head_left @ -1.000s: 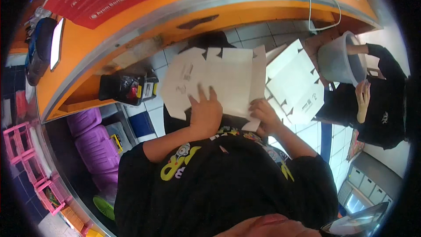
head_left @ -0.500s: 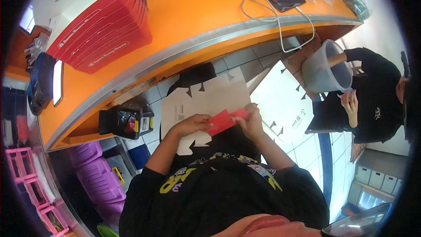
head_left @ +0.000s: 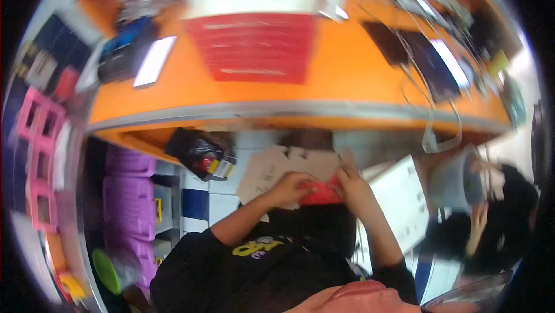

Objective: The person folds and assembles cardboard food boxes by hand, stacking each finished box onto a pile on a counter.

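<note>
Clearly, the left edge belongs to a pink plastic rack (head_left: 41,162), with a green basket (head_left: 106,271) lower down and purple crates (head_left: 128,203) just to its right. Above these, on the orange worktop (head_left: 341,76), a dark case (head_left: 118,61) sits beside a slim device with a white face (head_left: 154,61). Under the worktop's edge is a black container (head_left: 191,148) with something red and something yellow at it.

Further right, a stack of cartons (head_left: 251,47) stands on the worktop, red fronts toward the person and whitish on top. Below it, in front of the person's body, a pale notched cardboard sheet (head_left: 263,171) spreads out. The left hand (head_left: 292,188) is over this sheet, its fingers pinching the left end of a red card piece (head_left: 321,197). That piece lies between the two hands, near the sheet's lower edge; blur hides whether it is a flap of the sheet. The right hand (head_left: 352,188) has its fingers closed on the other end.

Beside the right forearm lies a white notched cardboard sheet (head_left: 399,200). Dark flat devices (head_left: 425,61) and pale cables rest on the worktop above. At far right, a co-worker's hand (head_left: 478,220) is near a translucent bucket (head_left: 448,183).
</note>
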Available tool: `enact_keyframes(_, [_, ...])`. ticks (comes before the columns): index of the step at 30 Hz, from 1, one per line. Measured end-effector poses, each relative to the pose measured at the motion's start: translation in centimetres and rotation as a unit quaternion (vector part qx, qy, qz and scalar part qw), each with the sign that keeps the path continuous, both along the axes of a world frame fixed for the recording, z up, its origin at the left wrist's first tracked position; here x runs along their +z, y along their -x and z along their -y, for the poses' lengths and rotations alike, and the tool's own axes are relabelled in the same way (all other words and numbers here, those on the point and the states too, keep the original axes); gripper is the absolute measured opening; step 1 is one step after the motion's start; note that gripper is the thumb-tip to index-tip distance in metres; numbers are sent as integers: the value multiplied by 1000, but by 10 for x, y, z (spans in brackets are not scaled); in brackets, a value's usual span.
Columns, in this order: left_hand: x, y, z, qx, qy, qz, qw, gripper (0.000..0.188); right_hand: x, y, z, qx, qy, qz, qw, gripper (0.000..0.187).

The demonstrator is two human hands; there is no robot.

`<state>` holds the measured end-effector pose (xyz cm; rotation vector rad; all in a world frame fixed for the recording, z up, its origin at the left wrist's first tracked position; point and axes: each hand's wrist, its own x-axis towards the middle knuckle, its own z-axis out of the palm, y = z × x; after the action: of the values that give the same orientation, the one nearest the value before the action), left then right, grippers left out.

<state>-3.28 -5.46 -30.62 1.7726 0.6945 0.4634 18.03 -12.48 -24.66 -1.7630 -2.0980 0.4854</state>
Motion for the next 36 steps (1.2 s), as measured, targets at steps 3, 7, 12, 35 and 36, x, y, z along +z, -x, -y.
enact_keyframes(3, [29, 4, -18, 0, -29, -8, 1000, 23, 20, 4, -5, 37, 3, 40, 999, 31])
enact_keyframes(7, [63, 29, -13, -48, -51, -16, 997, 21, 26, 33, -14, 79, 58, 67, 993, 33])
enact_keyframes(12, [76, 46, -8, -59, -123, -20, 990, 19, 22, 48, -8, 137, -2, 25, 990, 32])
enact_keyframes(35, [60, 19, 21, 132, 169, 290, 933, 47, -5, 73, 31, -59, -314, -279, 906, 51])
enact_keyframes(36, [63, 18, 20, 124, 182, 300, 928, 45, -5, 71, 33, -43, -337, -204, 918, 54])
